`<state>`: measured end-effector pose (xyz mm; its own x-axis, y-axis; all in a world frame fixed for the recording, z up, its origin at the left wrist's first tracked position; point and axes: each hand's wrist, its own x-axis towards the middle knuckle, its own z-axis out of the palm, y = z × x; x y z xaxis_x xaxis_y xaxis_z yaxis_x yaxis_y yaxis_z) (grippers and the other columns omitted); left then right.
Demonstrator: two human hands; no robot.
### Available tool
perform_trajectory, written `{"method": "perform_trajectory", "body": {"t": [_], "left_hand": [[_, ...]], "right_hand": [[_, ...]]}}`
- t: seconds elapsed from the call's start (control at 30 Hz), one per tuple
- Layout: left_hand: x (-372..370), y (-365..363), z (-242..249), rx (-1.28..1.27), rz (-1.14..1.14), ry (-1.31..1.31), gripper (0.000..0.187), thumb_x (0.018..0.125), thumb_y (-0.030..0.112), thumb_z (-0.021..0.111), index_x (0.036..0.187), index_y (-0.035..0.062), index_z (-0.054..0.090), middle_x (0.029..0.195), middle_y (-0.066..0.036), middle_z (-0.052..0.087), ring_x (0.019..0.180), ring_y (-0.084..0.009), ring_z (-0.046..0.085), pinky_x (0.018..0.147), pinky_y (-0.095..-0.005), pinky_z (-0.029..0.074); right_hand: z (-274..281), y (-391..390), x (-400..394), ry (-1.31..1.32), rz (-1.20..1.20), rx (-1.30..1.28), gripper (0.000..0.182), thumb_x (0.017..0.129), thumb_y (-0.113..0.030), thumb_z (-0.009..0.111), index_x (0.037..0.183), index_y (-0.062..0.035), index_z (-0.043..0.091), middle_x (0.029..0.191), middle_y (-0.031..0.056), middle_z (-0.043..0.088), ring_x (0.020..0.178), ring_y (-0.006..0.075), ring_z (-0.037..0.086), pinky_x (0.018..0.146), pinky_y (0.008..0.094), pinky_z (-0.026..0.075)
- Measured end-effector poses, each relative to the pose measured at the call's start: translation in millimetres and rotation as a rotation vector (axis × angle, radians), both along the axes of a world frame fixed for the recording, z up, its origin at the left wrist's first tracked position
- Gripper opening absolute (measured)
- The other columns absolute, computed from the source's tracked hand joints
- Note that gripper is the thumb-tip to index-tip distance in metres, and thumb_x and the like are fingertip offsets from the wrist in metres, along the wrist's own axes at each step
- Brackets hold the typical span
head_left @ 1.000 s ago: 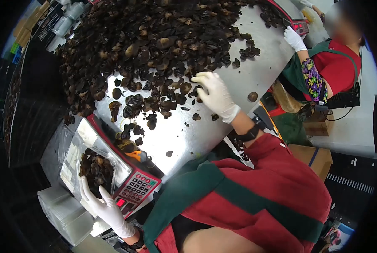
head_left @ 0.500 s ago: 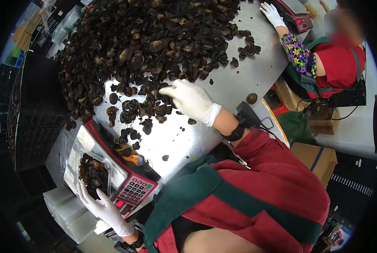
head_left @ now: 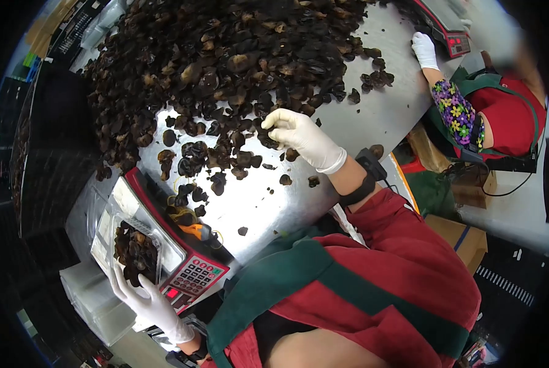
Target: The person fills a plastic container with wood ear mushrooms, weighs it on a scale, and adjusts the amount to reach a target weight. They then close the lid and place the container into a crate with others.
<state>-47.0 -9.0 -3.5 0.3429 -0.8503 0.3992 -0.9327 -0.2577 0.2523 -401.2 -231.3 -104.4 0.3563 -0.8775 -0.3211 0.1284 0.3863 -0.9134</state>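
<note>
Dark, curled dried pieces [head_left: 225, 58] form a large heap on the metal table [head_left: 256, 202]. My right hand [head_left: 302, 140], white-gloved, is over loose pieces at the heap's near edge. Its fingers are curled round a dark piece at the fingertips, partly hidden. A clear plastic tray [head_left: 159, 254] of dark pieces [head_left: 138, 251] sits on a red scale [head_left: 185, 248] at the lower left. My left hand [head_left: 150, 310], also gloved, lies beside the tray with its fingers spread, touching the tray's near edge.
An orange-and-black tool [head_left: 194, 230] lies beside the scale. Stacked clear trays [head_left: 96, 306] stand at the lower left, a black crate [head_left: 53, 153] at the left. A co-worker's gloved hand [head_left: 424, 51] rests near another red scale [head_left: 457, 44]. A cardboard box [head_left: 455, 242] is at the right.
My right hand has drawn back slightly to the right and its fingers have curled more. My left hand stays by the tray. The co-worker's hand has closed up from lying flat.
</note>
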Motion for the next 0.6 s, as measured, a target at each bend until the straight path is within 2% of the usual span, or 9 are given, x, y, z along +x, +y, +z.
{"method": "perform_trajectory", "body": {"t": [0.13, 0.2, 0.3, 0.37, 0.4, 0.47, 0.53, 0.57, 0.6], "left_hand": [[-33.3, -4.5, 18.6, -0.192, -0.067, -0.134, 0.038, 0.096, -0.004, 0.05, 0.134, -0.0049, 0.054, 0.139, -0.02, 0.051, 0.13, -0.0324, 0.051, 0.108, -0.0448, 0.042], [-53.1, -6.9, 19.2, -0.233, -0.241, -0.054, 0.043, 0.09, -0.009, 0.049, 0.132, -0.0057, 0.054, 0.135, -0.022, 0.054, 0.124, -0.0365, 0.055, 0.106, -0.0475, 0.043], [-105.1, -47.4, 17.8, -0.009, -0.466, 0.351, 0.044, 0.085, -0.013, 0.051, 0.128, -0.0059, 0.057, 0.132, -0.019, 0.058, 0.119, -0.0283, 0.058, 0.107, -0.0399, 0.042], [-125.5, -70.5, -2.3, 0.218, -0.401, 0.937, 0.048, 0.093, 0.0, 0.053, 0.14, -0.0002, 0.047, 0.137, -0.017, 0.054, 0.124, -0.0285, 0.054, 0.106, -0.038, 0.043], [-133.5, -78.3, -20.1, 0.26, -0.378, 1.16, 0.046, 0.104, 0.019, 0.044, 0.147, 0.0023, 0.039, 0.139, -0.014, 0.052, 0.123, -0.0267, 0.056, 0.102, -0.0393, 0.046], [-134.8, -90.9, -62.0, 0.313, -0.36, 2.272, 0.052, 0.105, 0.035, 0.043, 0.148, 0.005, 0.038, 0.142, -0.015, 0.049, 0.125, -0.0296, 0.055, 0.102, -0.0475, 0.047], [-145.7, -99.2, -75.6, 0.405, -0.328, 2.539, 0.055, 0.105, 0.045, 0.039, 0.143, 0.006, 0.044, 0.138, -0.015, 0.053, 0.125, -0.0282, 0.054, 0.106, -0.0522, 0.044], [-149.5, -98.5, -81.6, 0.384, -0.102, 2.681, 0.053, 0.106, 0.043, 0.039, 0.141, 0.0047, 0.045, 0.14, -0.016, 0.052, 0.128, -0.03, 0.052, 0.108, -0.0518, 0.042], [-155.3, -100.1, -89.8, 0.369, -0.123, 2.622, 0.054, 0.105, 0.044, 0.04, 0.139, 0.0018, 0.047, 0.14, -0.016, 0.052, 0.13, -0.031, 0.05, 0.111, -0.0488, 0.039]], "right_hand": [[-18.3, 2.4, -3.2, -0.573, 0.008, 0.181, 0.025, 0.093, 0.0, 0.056, 0.117, -0.0053, 0.057, 0.109, 0.0084, 0.061, 0.087, 0.0142, 0.056, 0.073, 0.0279, 0.047], [-17.2, 8.2, 0.8, -0.629, 0.05, 0.203, 0.032, 0.093, -0.001, 0.057, 0.125, -0.0057, 0.051, 0.112, 0.0053, 0.061, 0.091, 0.0129, 0.061, 0.074, 0.0282, 0.051], [-12.1, 21.5, 14.1, -0.811, 0.136, 0.326, 0.039, 0.092, 0.0, 0.057, 0.129, -0.0051, 0.047, 0.11, 0.0092, 0.063, 0.094, 0.0155, 0.063, 0.071, 0.0276, 0.051], [-8.1, 31.3, 23.1, -0.778, 0.194, 0.295, 0.037, 0.092, 0.0, 0.056, 0.129, -0.0038, 0.05, 0.106, 0.0089, 0.064, 0.091, 0.0156, 0.063, 0.072, 0.0273, 0.051], [-2.3, 35.7, 27.1, -0.744, 0.227, 0.252, 0.036, 0.092, -0.001, 0.055, 0.128, -0.0038, 0.051, 0.105, 0.0085, 0.065, 0.091, 0.0155, 0.063, 0.073, 0.0272, 0.051], [30.5, 54.2, 28.9, -0.277, 0.256, -0.016, 0.027, 0.09, -0.003, 0.05, 0.116, -0.0069, 0.06, 0.103, 0.0078, 0.065, 0.087, 0.0193, 0.065, 0.075, 0.0298, 0.053], [18.0, 64.3, 32.2, 0.174, 0.268, -0.91, 0.038, 0.086, -0.003, 0.057, 0.123, -0.01, 0.061, 0.109, 0.0137, 0.066, 0.089, 0.0254, 0.066, 0.079, 0.0331, 0.055], [18.3, 75.2, 30.3, 0.419, 0.345, -0.985, 0.036, 0.084, -0.006, 0.06, 0.119, -0.0115, 0.062, 0.107, 0.0137, 0.064, 0.088, 0.0275, 0.066, 0.078, 0.0351, 0.055], [28.2, 85.7, 30.0, 0.665, 0.426, -1.037, 0.033, 0.082, -0.009, 0.062, 0.115, -0.0129, 0.064, 0.106, 0.0137, 0.062, 0.087, 0.0297, 0.065, 0.077, 0.037, 0.056]]}}
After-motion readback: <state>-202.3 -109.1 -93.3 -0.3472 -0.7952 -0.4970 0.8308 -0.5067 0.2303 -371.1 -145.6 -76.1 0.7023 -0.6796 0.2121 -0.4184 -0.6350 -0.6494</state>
